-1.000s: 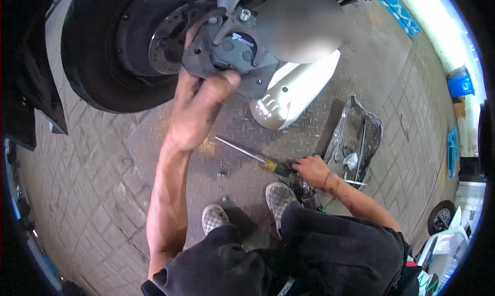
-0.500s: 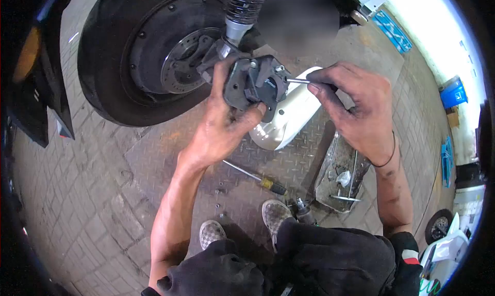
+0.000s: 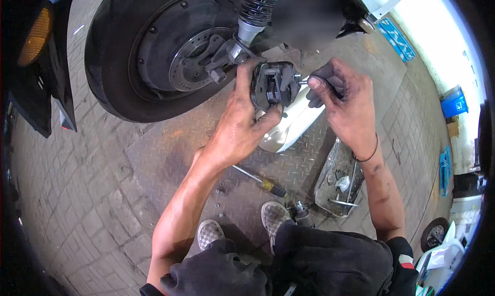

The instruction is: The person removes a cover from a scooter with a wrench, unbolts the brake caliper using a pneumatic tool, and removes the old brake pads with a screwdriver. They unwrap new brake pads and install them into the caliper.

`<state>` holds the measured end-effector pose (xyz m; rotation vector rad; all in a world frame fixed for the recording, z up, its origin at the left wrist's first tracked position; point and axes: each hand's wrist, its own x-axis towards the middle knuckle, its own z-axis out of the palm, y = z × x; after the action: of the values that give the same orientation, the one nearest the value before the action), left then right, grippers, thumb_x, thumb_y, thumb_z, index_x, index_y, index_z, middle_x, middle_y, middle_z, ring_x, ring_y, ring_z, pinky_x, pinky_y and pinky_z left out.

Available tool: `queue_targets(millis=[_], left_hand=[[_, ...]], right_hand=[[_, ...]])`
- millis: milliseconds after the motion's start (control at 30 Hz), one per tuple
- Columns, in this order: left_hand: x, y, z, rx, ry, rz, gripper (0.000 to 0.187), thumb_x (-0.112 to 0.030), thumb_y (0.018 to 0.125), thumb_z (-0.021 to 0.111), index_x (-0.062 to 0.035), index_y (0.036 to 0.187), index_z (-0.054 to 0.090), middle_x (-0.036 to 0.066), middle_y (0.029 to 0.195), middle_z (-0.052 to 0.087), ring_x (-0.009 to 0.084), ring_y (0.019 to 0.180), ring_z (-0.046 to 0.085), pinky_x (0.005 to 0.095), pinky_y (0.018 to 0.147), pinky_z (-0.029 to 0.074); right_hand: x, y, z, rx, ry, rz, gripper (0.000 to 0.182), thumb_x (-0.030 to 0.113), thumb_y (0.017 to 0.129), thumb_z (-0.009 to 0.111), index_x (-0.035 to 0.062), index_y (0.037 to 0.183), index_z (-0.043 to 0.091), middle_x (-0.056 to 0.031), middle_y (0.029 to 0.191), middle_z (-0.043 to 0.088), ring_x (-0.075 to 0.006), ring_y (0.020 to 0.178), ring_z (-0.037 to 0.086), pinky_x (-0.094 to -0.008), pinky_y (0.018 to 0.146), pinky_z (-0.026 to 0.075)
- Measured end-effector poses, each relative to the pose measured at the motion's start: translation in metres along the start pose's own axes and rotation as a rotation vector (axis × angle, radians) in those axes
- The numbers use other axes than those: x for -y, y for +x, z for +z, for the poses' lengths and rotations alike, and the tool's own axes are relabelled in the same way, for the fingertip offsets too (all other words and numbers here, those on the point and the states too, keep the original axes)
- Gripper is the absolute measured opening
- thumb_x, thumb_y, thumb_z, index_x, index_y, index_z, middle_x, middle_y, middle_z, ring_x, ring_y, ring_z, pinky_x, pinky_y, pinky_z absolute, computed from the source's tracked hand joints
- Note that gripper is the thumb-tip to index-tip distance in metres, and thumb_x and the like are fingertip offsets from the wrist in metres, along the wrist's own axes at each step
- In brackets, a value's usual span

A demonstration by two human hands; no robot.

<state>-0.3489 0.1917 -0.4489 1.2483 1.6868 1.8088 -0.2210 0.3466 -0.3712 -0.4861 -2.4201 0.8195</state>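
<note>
A dark brake caliper (image 3: 276,84) is gripped in my left hand (image 3: 234,128), thumb below it and fingers around its left side. Its inner slot now faces me. My right hand (image 3: 353,102) pinches a thin metal rod (image 3: 303,82) between thumb and forefinger, and the rod's tip meets the caliper's right side. How the rod seats there is too small to tell. Just to the left of the caliper is the wheel (image 3: 111,64) with its brake disc (image 3: 180,77). A shock absorber (image 3: 253,17) comes down above my left hand.
A white curved panel (image 3: 289,133) lies under my hands on the metal floor plate. Nearer my feet are a screwdriver (image 3: 268,185), a metal tool (image 3: 303,213) and several small fasteners. A grimy tray (image 3: 326,193) holds debris at right. A blue bin (image 3: 454,102) stands farther off.
The caliper has moved right and turned, bringing its slot into view. My right hand has shifted slightly left, and less of the rod shows between it and the caliper.
</note>
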Motion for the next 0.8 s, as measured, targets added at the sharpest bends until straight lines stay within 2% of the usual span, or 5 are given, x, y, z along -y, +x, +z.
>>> queue_targets(millis=[133,233,433,600,800], left_hand=[[-0.001,0.0,0.002,-0.031,0.039,0.058,0.076,-0.003,0.085,0.069,0.0,0.149,0.028,0.028,0.128,0.056,0.0395,0.125,0.058,0.0483,0.108,0.042],[-0.001,-0.001,-0.001,-0.029,0.065,0.054,0.077,-0.003,0.084,0.07,0.0002,0.148,0.028,0.029,0.13,0.055,0.0411,0.126,0.057,0.0488,0.107,0.042],[-0.003,-0.002,-0.005,-0.007,0.129,0.036,0.08,-0.005,0.084,0.071,-0.0009,0.15,0.026,0.031,0.131,0.054,0.0453,0.129,0.054,0.0511,0.108,0.042],[-0.005,-0.003,-0.008,0.012,0.144,0.038,0.083,-0.006,0.084,0.071,-0.0013,0.151,0.022,0.034,0.136,0.051,0.0479,0.132,0.05,0.0521,0.111,0.04],[-0.004,-0.002,-0.004,0.011,0.109,0.04,0.087,-0.005,0.084,0.071,-0.0005,0.152,0.018,0.035,0.139,0.048,0.0493,0.135,0.048,0.0532,0.113,0.038]], right_hand=[[0.0,-0.006,0.01,-0.103,-0.177,-0.149,0.019,0.01,0.089,0.076,0.0001,0.085,0.06,-0.0203,0.073,0.068,-0.0388,0.067,0.069,-0.0417,0.06,0.051],[-0.004,-0.011,0.021,-0.195,-0.396,-0.306,0.016,0.012,0.095,0.071,-0.0001,0.089,0.062,-0.0145,0.064,0.064,-0.0283,0.056,0.066,-0.0358,0.054,0.048],[-0.001,-0.014,0.019,-0.085,-0.328,-0.194,0.012,0.01,0.092,0.073,0.0013,0.091,0.064,-0.0146,0.069,0.065,-0.0321,0.06,0.066,-0.0388,0.057,0.049],[0.007,-0.007,-0.016,0.039,-0.365,-0.364,0.012,0.006,0.087,0.073,0.0027,0.098,0.068,-0.0162,0.086,0.068,-0.0388,0.077,0.067,-0.0423,0.064,0.051],[0.003,0.0,-0.013,0.033,-0.394,-0.438,0.009,0.001,0.084,0.071,0.0013,0.092,0.067,-0.0169,0.085,0.067,-0.0402,0.074,0.065,-0.0444,0.063,0.05]])
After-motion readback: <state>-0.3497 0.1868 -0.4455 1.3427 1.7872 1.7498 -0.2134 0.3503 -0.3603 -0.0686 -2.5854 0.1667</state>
